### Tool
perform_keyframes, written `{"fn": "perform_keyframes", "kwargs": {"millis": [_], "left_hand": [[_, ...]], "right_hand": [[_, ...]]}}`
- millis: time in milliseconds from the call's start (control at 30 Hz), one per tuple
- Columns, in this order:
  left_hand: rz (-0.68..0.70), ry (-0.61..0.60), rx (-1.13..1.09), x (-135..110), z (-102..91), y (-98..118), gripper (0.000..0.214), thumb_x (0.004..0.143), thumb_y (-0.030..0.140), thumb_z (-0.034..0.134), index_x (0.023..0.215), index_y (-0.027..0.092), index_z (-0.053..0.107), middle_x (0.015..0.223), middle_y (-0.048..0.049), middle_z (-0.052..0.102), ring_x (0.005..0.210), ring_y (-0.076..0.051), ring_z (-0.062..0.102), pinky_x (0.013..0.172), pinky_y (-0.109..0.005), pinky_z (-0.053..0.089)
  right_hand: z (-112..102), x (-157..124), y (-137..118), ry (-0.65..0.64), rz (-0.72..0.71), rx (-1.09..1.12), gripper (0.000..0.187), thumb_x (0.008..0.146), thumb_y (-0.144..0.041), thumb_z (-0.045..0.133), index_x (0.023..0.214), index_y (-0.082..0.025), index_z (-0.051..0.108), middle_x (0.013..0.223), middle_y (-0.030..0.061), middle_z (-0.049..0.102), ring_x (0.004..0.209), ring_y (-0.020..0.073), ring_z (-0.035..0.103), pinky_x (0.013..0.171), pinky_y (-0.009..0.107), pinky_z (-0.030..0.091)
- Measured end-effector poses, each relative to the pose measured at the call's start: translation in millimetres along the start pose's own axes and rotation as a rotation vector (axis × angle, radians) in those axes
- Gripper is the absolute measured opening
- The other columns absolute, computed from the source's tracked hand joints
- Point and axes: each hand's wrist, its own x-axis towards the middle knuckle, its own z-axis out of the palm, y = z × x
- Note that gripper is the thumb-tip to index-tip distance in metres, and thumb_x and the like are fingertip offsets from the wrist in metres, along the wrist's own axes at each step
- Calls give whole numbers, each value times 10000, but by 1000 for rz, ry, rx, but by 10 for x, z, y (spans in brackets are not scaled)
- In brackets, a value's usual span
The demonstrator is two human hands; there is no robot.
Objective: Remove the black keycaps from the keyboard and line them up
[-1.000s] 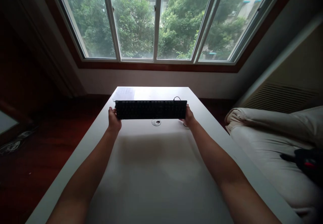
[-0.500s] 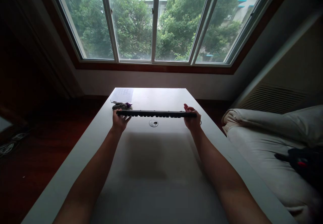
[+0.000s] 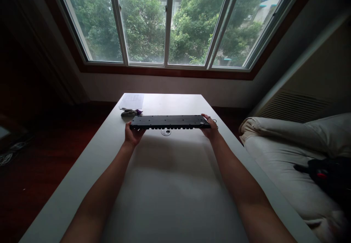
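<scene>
The keyboard (image 3: 169, 121) is tipping further, underside now showing, just above the grommet (image 3: 166, 132). The left hand (image 3: 133, 133) and right hand (image 3: 210, 128) are gripping its ends mid-flip; lowering it needs level hands.

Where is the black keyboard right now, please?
In the head view, the keyboard is central, held between the left hand and right hand above the cable hole in the white table.

Paper (image 3: 133, 99) on white table (image 3: 170, 188); window (image 3: 142, 23); bedding (image 3: 285, 151)
</scene>
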Motion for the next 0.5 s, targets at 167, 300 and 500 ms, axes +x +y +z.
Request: {"fn": "perform_keyframes", "kwargs": {"millis": [167,300,500], "left_hand": [[-26,-44,7,25,-85,-69,309,852,362,514,1069,186,647,1062,-124,678,976,-269,668,787,-406,610],[-77,-21,45,83,-136,-145,310,857,377,567,1091,186,638,1016,-124,684,908,-265,677,761,-416,617],[-149,-23,108,119,-165,-218,290,859,365,590,1063,167,645,968,-133,684,852,-254,684,709,-394,623]], "right_hand": [[-126,176,105,82,181,61,134,844,-186,628,976,-172,611,697,8,638,570,145,588,559,282,550],[-188,226,185,44,91,78,203,848,-139,593,1045,-166,634,726,9,661,579,135,604,519,234,532],[-57,180,128,23,106,44,284,848,-183,538,1103,-171,661,771,29,694,588,148,618,486,229,513]]}}
